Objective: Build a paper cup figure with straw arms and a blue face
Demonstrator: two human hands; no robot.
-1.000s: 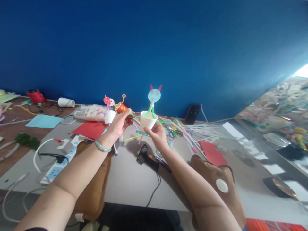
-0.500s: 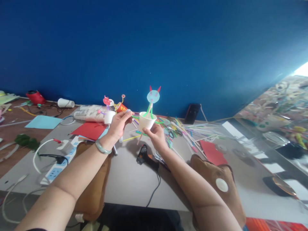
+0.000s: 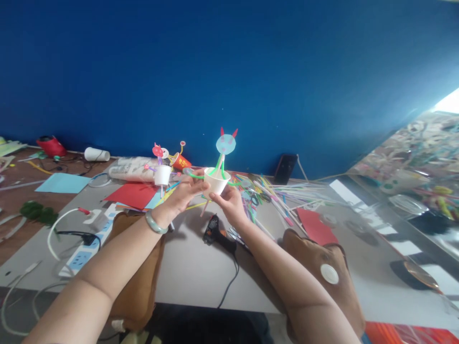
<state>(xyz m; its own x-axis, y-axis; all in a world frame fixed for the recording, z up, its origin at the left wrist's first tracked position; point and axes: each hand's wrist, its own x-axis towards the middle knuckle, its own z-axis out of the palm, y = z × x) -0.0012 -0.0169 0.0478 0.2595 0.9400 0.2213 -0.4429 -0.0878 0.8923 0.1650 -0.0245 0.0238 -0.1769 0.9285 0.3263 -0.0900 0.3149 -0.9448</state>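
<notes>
Both my hands hold up a white paper cup (image 3: 217, 180) above the table. My left hand (image 3: 191, 189) is closed on the cup's left side, and my right hand (image 3: 231, 203) grips it from the lower right. Out of the cup rises a light blue paper face (image 3: 226, 144) with red pointed horns. Green pipe cleaners (image 3: 195, 176) stick out at the cup's sides, and a pinkish stick pokes out below it. Under my hands a black hot glue gun (image 3: 217, 234) lies on the table, its cord running toward me.
Behind my left hand stand a finished-looking white cup figure (image 3: 162, 175) and a red cup (image 3: 181, 161). Red paper (image 3: 132, 194), a power strip (image 3: 86, 248) and brown cushions (image 3: 134, 277) lie left. Many coloured pipe cleaners (image 3: 276, 196), a dark phone (image 3: 285, 168) and scissors (image 3: 238, 237) are right.
My left hand has moved right from the end of the green arm onto the cup's side. The cup has shifted slightly left and stays in my right hand.
</notes>
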